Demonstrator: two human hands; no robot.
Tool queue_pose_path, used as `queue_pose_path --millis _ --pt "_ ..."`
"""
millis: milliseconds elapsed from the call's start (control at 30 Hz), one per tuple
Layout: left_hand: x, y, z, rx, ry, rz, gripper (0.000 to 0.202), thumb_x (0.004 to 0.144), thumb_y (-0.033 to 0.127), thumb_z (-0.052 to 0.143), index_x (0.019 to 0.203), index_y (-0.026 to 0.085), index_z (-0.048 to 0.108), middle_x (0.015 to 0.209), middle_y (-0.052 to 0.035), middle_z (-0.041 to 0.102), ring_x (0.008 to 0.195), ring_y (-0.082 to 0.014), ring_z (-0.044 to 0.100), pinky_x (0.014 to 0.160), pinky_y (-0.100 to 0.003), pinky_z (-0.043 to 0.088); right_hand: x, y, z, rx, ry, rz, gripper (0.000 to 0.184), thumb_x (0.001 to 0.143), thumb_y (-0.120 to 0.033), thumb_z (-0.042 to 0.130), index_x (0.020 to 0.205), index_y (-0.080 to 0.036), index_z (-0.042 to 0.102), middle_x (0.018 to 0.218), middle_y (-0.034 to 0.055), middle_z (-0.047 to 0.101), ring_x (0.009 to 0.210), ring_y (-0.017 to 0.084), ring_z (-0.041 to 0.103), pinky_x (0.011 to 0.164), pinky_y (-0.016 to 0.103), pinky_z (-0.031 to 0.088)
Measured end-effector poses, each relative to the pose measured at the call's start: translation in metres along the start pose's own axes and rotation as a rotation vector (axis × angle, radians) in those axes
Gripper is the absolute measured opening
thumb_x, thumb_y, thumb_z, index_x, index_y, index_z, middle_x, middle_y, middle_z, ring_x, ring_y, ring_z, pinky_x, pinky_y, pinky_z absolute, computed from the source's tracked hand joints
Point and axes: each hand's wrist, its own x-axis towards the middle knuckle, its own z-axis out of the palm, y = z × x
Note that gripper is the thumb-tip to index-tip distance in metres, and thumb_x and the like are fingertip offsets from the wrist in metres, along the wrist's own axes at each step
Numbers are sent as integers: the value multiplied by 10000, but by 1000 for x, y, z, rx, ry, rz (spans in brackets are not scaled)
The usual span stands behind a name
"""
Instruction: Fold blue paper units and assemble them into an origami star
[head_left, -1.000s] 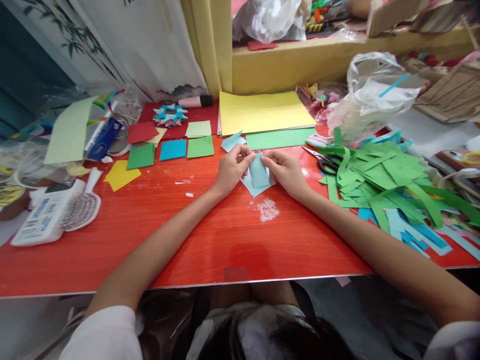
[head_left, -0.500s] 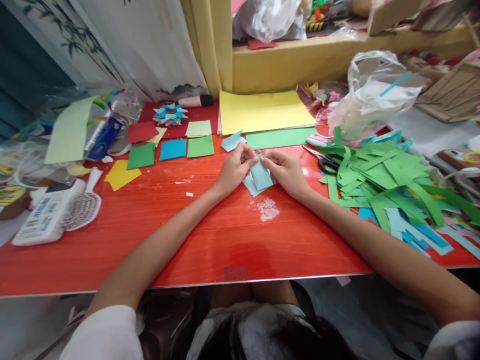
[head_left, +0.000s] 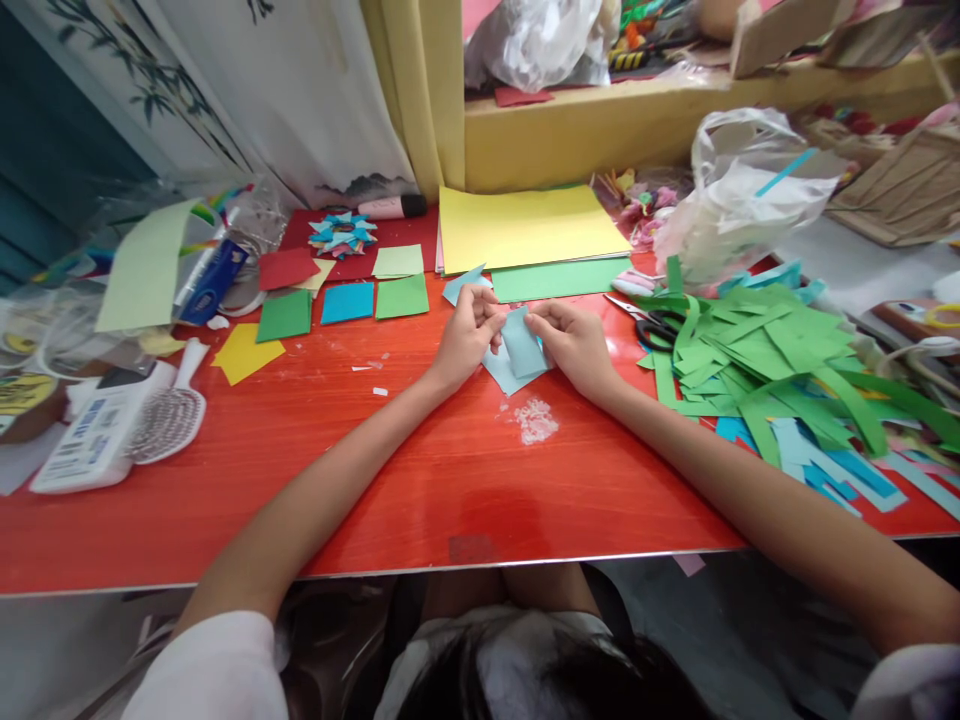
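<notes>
A small piece of light blue paper (head_left: 519, 345) is held between both hands above the red table (head_left: 420, 470). My left hand (head_left: 466, 335) pinches its left edge with curled fingers. My right hand (head_left: 571, 340) pinches its top right edge, thumb and forefinger together. A second light blue piece (head_left: 501, 373) lies flat under the held one. Both forearms rest on the table.
Scissors (head_left: 649, 320) lie right of my hands beside a heap of green paper strips (head_left: 765, 360). Yellow (head_left: 525, 225) and green sheets lie behind; coloured squares (head_left: 346, 300) and a paper star (head_left: 341, 233) at back left. A white hairbrush (head_left: 169, 415) sits far left, a plastic bag (head_left: 742, 190) far right.
The hands have barely shifted; the blue paper has tilted slightly as the fingers work along its top edge. The view has dipped a little.
</notes>
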Motion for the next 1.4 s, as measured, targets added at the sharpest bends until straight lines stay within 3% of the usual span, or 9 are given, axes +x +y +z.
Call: queue_pose_path --millis 200,333,533,867,1133,1233,1333,1400 --pt "-1 1 0 5 8 -28 114 865 158 477 916 208 388 578 72 450 445 -63 494 465 -212 427 1 0 0 24 7 3 191 807 -348 556 732 -176 588 600 -10 484 544 93 377 494 247 283" --pt "0 4 0 9 69 -70 126 848 236 519 942 197 444 619 55 497 419 -53 439 418 -207 359 2 3 -2 -1 38 -2 180 810 -331 546 741 -173 598 633 -2 512 573 99 400 512 250 298" --pt "-2 5 -2 282 29 -110 316 771 437 592 652 146 560 559 27 479 477 -52 377 457 -206 296 3 4 -3 -6 48 -6 192 815 -343 541 747 -173 599 647 0 534 582 101 414 513 246 309" --pt "-2 6 -1 220 7 -111 309 751 446 601 677 148 567 570 34 476 493 -55 362 497 -209 298 2 3 -2 8 80 18 187 809 -342 549 732 -175 583 597 -16 500 522 86 397 469 238 293" --pt "-2 6 -4 267 -30 -140 289 743 401 600 602 151 563 507 40 415 455 -56 293 458 -230 229 7 5 -1 255 -2 172 212 762 -274 574 589 -189 487 482 -41 408 425 79 373 410 236 276" --pt "-3 9 -4 257 -62 -141 293 743 401 597 596 150 568 519 35 441 464 -59 301 467 -234 233 8 4 0 283 -31 166 167 752 -329 609 676 -187 564 542 -34 458 485 85 404 449 233 305" --pt "-4 12 -3 269 -115 -132 291 749 390 591 593 144 573 552 24 495 494 -63 353 502 -234 275 8 5 0 281 -92 141 235 730 -407 644 815 -190 612 670 -13 552 579 103 469 510 238 354" --pt "-3 13 -2 260 -134 -128 283 751 378 590 596 142 567 568 22 512 523 -68 397 536 -230 312 7 7 1 268 -112 112 247 734 -417 642 802 -182 607 710 -2 571 620 111 486 540 243 365"
